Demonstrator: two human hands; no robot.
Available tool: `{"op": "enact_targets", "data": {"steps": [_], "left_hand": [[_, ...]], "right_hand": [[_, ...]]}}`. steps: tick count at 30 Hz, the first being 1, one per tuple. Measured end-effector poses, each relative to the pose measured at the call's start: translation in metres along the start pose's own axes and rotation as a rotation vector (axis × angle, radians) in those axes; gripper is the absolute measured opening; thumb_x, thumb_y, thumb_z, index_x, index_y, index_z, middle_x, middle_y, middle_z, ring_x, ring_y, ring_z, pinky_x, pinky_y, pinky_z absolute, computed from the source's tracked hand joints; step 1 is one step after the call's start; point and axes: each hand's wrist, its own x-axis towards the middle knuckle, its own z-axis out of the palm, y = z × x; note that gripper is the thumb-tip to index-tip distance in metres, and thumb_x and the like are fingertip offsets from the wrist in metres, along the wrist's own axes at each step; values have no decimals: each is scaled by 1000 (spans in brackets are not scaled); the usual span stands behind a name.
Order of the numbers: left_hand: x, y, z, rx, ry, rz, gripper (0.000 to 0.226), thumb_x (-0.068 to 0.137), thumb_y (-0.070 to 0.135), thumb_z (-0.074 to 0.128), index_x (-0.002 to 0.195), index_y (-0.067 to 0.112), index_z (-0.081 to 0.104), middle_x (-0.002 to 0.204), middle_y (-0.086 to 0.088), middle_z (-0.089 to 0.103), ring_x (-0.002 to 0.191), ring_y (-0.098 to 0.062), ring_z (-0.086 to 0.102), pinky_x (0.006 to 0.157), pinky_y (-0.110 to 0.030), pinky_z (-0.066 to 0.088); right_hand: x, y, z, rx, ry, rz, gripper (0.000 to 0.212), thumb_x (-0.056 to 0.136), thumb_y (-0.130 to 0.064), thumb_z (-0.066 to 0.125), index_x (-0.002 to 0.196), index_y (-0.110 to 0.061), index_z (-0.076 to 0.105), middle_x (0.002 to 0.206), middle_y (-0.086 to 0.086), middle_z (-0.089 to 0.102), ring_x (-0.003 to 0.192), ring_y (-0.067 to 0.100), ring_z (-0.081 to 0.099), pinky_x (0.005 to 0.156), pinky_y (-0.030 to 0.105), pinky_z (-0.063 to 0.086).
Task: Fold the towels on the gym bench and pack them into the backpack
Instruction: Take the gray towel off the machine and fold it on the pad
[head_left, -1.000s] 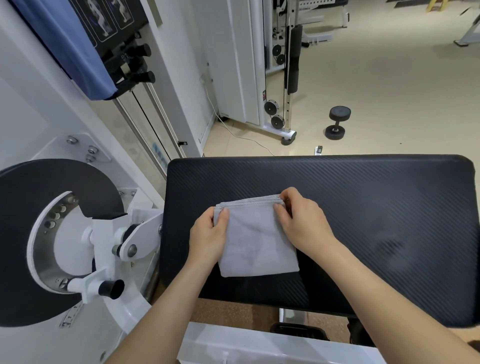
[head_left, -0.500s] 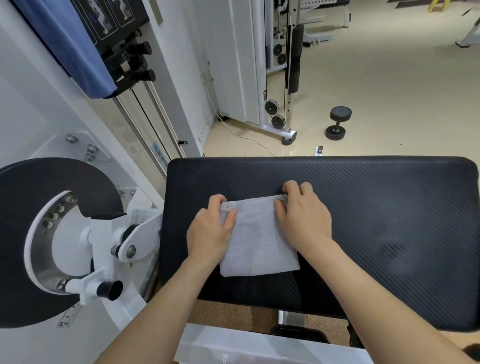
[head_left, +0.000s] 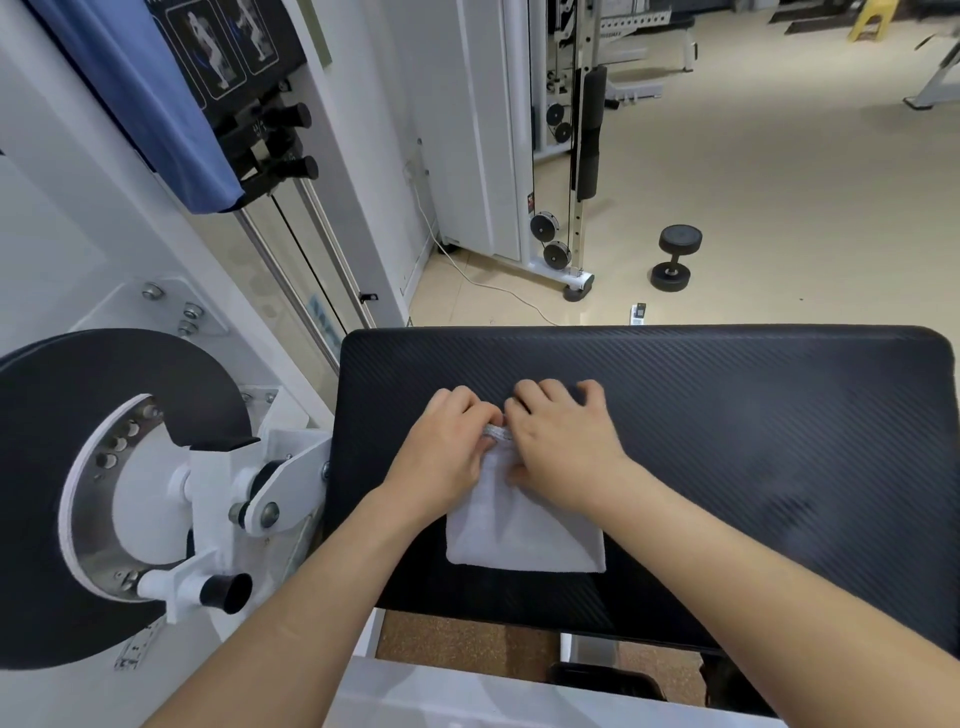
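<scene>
A small folded white towel (head_left: 524, 535) lies on the left part of the black padded gym bench (head_left: 753, 431). My left hand (head_left: 447, 457) and my right hand (head_left: 561, 441) sit side by side on the towel's far edge, fingers curled over that hem and gripping it. The hands cover the far half of the towel; its near half lies flat. No backpack is in view.
A white exercise machine with a large black round plate (head_left: 104, 467) stands close at the left of the bench. A blue cloth (head_left: 156, 93) hangs at upper left. A black dumbbell (head_left: 675, 257) and a cable machine (head_left: 561, 156) stand on the beige floor beyond.
Both hands slid inward from the towel's far corners to meet at the middle of its far edge, bunching the hem between them.
</scene>
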Motion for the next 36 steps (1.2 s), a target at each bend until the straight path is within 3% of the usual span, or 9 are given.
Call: {"op": "enact_targets", "data": {"steps": [5,9,13,15,20,25,30,34,36], "left_hand": [[-11,13,-5,-420,153,-255,39,84,21,72,120,26,57,108,10,55,99,-4,53,83,-19,47],[-36,18,-7,-987,-270,-608,44,81,26,76,122,22,61,112,1,70,104,-16,67,90,-39,56],[-44,5,-13,-1160,-472,-602,51,73,28,81,118,10,65,114,-8,71,106,-26,67,94,-43,54],[-40,-1,-18,-1134,-437,-590,45,75,25,81,115,9,66,112,-9,71,105,-28,67,91,-42,55],[-11,1,-15,-986,118,-689,30,84,14,74,111,25,64,91,-3,73,86,-17,70,71,-26,53],[-5,13,1,-673,111,-636,36,87,22,68,115,38,51,93,-3,63,83,-15,62,68,-26,48],[-40,27,21,-555,68,-554,34,90,28,64,109,39,39,95,5,54,83,-11,57,66,-27,50],[-54,26,27,18,279,-192,31,82,22,70,107,23,52,113,0,50,101,-16,48,80,-31,48],[-53,27,22,133,156,78,40,79,19,66,118,18,57,126,-7,52,115,-24,49,93,-38,46]], "right_hand": [[0,15,-10,265,-139,87,29,89,-43,54,106,-21,48,108,-2,50,105,21,45,86,45,37],[-10,30,-19,557,-277,43,24,90,-38,61,96,-26,41,86,-10,54,81,15,54,66,32,40],[-23,43,-28,655,-283,2,22,91,-40,61,94,-29,41,88,-11,58,79,9,55,64,29,44],[-30,45,-24,670,-216,58,24,93,-46,56,96,-27,42,87,-8,60,77,10,57,63,32,46],[-36,24,5,698,122,314,26,98,-46,41,105,-21,39,85,-3,60,72,20,60,61,39,48],[-21,25,24,327,165,332,41,101,-44,34,137,-24,31,104,-1,55,77,26,62,61,38,49],[4,47,27,71,400,27,36,87,-36,66,114,-14,57,83,4,60,62,28,59,56,32,34],[7,52,31,-20,533,-54,31,79,-31,70,105,-16,60,103,8,57,93,28,50,76,40,31],[4,46,28,-61,604,-91,22,77,-20,67,97,-16,59,105,9,56,94,27,45,76,41,29]]}}
